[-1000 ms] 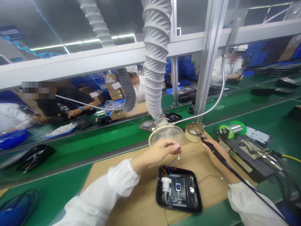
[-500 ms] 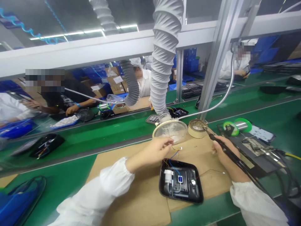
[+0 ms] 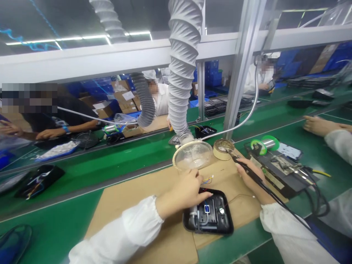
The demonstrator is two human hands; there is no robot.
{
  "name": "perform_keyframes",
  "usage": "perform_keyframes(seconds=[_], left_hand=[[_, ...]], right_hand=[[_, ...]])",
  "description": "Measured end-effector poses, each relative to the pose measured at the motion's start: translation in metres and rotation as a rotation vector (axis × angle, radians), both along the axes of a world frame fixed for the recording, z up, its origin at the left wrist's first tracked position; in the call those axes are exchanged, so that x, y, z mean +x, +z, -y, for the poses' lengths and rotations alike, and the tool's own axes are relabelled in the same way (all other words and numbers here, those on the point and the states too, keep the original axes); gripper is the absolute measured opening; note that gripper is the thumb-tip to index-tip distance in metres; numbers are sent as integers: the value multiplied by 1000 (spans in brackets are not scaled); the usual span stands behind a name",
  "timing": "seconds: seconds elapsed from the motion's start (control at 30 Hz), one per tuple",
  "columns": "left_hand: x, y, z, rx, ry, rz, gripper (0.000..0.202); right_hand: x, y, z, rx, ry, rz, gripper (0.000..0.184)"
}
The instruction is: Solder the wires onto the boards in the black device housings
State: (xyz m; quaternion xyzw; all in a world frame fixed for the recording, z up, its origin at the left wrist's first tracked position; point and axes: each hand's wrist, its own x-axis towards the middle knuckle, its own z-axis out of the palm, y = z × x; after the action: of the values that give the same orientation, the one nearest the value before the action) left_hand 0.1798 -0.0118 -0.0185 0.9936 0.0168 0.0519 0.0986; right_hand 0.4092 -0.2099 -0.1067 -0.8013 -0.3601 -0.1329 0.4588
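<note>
One head-mounted camera over there faces forward and down, close above the flat green worktop (image 3: pixel 62 216); its upper field reaches the far background.

Showing small pale digits resembling eights on a display panel (image 3: pixel 174 139), partly hidden behind a clear hood (image 3: pixel 193 156). Otherwise blurring past reading on a co-worker's dark shirt (image 3: pixel 74 110), on white paper (image 3: pixel 128 95) on a cardboard box (image 3: pixel 126 106), and on a pale label (image 3: pixel 275 182) along a flat dark unit (image 3: pixel 292 181).

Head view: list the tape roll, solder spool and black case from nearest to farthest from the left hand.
1. Black case: lower right of the left hand.
2. Tape roll: ahead, to the right.
3. Solder spool: farther right.
</note>
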Motion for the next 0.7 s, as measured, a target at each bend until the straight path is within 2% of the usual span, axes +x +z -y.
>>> perform_keyframes(seconds=[0.13,0.27,0.37,0.43,0.5,0.7], left_hand=[[2,-3,3,-34,-16,0,25],[-1,-2,0,-99,-76,16,23],[-6,-7,-3,-153,-127,130,23],[-9,-13,-5,-137,-151,261,25],[-11,-19,-7,-86,-185,343,14],[-8,-23,-7,-7,-288,418,15]], right_hand=[[1,-3,0,-5,4,1,34],[0,-2,1,-11,20,5,32],[-1,1,1,-14,34,16,32],[-1,3,1,-13,34,25,31],[-1,3,1,-12,33,28,31],[-1,0,0,3,32,25,32]])
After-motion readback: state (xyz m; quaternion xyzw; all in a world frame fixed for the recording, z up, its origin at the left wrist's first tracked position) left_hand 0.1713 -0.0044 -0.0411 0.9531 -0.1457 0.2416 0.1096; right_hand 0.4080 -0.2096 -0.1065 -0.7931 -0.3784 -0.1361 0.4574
